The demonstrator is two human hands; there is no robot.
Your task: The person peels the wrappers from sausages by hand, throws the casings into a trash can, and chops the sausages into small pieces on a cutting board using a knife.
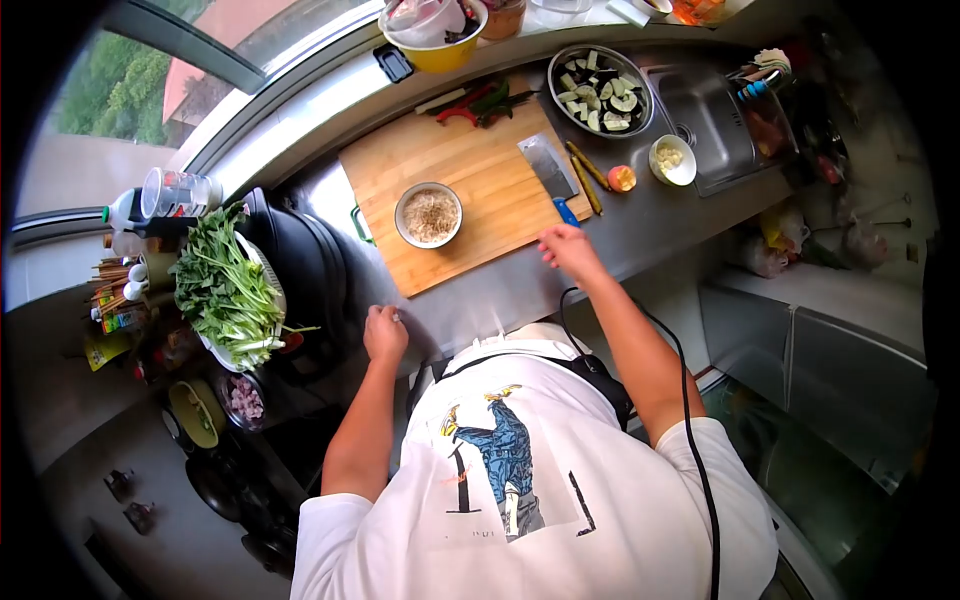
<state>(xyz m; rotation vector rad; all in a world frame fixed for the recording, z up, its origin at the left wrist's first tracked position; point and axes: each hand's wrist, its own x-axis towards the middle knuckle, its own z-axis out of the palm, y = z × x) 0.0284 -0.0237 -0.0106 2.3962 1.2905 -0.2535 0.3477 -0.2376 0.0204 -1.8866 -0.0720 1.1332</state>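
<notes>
I see my right hand [570,250], fingers loosely spread and empty, just beside the blue handle of the cleaver [549,170]. Its broad grey blade lies flat at the cutting board's [480,190] right edge. My left hand [385,335] rests curled on the tabletop's [640,225] near edge.

The person wears a white short-sleeved T-shirt [560,470], its sleeves ending well above the elbows, far back from the fingers. Printed on it is a figure in blue clothing with yellow shoes, flanked by black bar-like strokes and small dark lettering. A thin black cable [690,430] loops over the shoulder on the right arm's side. Both forearms are bare.
</notes>
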